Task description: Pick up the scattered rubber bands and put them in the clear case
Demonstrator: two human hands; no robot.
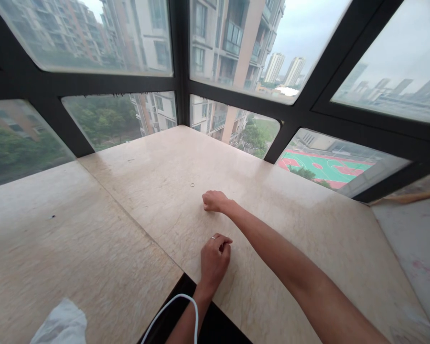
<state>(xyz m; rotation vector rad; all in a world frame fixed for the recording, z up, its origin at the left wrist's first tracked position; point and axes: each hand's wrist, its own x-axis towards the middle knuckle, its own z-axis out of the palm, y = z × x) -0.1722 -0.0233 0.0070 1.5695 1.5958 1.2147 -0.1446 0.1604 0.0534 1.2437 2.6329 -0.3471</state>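
My right hand (215,201) is closed, its knuckles up, low over or on the pale stone sill (157,177); whatever its fingers hold, if anything, is hidden. Nearer to me, my left hand (217,253) has its fingers curled in, with a ring (212,237) on one finger. Its fingertips come together near the thumb, and I cannot make out anything between them. A tiny ring-shaped thing (192,185) lies on the stone, beyond my right hand and to its left.
Dark window frames (182,62) border the sill at the back. White crumpled tissue (62,322) lies at the lower left, and a small dark speck (53,217) sits farther up. A white cable (181,295) loops over my left forearm.
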